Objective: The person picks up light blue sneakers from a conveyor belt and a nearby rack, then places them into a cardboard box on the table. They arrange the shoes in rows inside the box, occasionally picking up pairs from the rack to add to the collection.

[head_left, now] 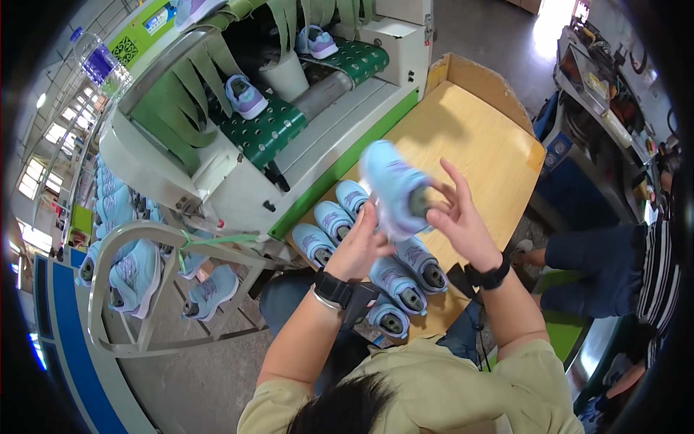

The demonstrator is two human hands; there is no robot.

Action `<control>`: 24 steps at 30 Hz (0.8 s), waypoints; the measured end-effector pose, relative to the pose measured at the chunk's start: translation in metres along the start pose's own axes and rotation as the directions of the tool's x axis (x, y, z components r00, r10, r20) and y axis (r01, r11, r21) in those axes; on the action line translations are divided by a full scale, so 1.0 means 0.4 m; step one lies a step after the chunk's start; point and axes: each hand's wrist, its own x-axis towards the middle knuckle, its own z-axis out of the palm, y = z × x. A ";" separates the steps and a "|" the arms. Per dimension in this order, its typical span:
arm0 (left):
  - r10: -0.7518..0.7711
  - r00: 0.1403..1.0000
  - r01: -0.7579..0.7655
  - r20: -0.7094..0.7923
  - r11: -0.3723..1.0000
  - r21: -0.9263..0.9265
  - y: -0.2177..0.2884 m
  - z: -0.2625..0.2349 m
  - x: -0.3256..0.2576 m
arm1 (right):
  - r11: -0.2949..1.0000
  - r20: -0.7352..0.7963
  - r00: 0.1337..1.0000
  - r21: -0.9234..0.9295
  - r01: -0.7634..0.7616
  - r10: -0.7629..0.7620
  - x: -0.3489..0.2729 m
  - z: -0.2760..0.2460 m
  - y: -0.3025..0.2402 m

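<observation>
A light blue sneaker (394,184), smeared by motion, is held above the table between my two hands, its toe toward the machine and its dark opening toward my right hand. My right hand (460,217) has its thumb and some fingers around the heel, with the index finger raised. At the sole side, my left hand (361,244) is closed against the shoe; its fingertips are blurred and partly hidden. Below the hands, several matching sneakers (396,281) stand in rows on the wooden tabletop (486,145).
Beyond the table, a machine with a perforated green conveyor belt (271,130) carries a sneaker (246,96) past hanging green strips. A metal rack (108,271) with more sneakers stands at left. Cardboard (488,87) edges the table's far side. Another person (596,271) stands at right.
</observation>
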 end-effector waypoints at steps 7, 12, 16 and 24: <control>0.206 0.976 -0.191 0.070 0.966 -0.175 0.180 -0.077 0.021 | 0.579 0.102 0.987 -0.816 0.010 0.127 -0.220 -0.048 0.204; 0.351 0.933 -0.338 -0.084 0.768 -0.544 0.353 -0.215 0.158 | 0.722 -0.112 0.976 -0.659 -0.214 0.187 -0.258 0.002 0.211; 0.333 0.942 -0.286 -0.037 0.742 -0.606 0.350 -0.261 0.208 | 0.829 -0.253 0.945 -0.467 -0.308 0.209 -0.186 -0.072 0.195; 0.410 0.911 -0.358 -0.042 0.739 -0.570 0.327 -0.307 0.191 | 0.701 -0.059 0.791 -0.507 0.502 -0.609 0.499 0.005 -0.130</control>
